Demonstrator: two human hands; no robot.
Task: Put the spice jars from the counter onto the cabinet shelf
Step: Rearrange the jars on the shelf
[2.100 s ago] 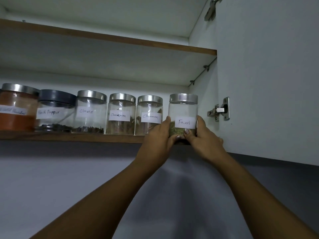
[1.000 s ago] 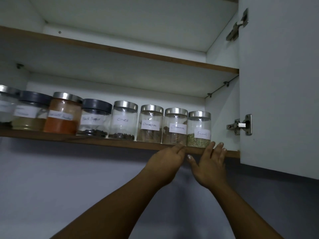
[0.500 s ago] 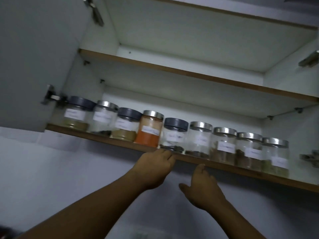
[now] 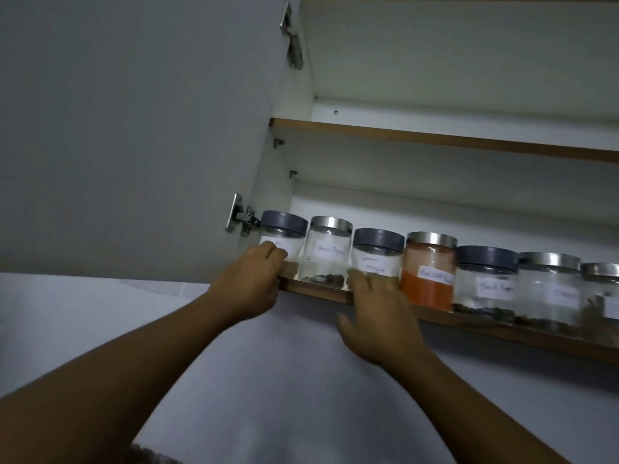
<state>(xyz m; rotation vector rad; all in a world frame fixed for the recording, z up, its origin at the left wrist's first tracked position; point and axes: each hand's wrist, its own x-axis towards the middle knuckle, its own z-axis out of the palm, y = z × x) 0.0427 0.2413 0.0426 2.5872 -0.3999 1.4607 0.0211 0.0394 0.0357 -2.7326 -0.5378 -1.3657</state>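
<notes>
Spice jars [image 4: 428, 272] upright in row along front edge of cabinet shelf [image 4: 315, 293]. Left hand [image 4: 249, 286] at left-end jar [image 4: 288, 236], fingers curled against lower front; gripping or only pressing, cannot tell. Right hand [image 4: 378, 313] straight-fingered, touching third jar [image 4: 376, 252] low down. Both jars just above and beyond fingertips; probably nudging deeper next.

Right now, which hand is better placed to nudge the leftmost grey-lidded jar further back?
Left. The left hand has its fingers at the front of the leftmost jar. The right hand reaches the third jar, beyond the steel-lidded jar.
</notes>
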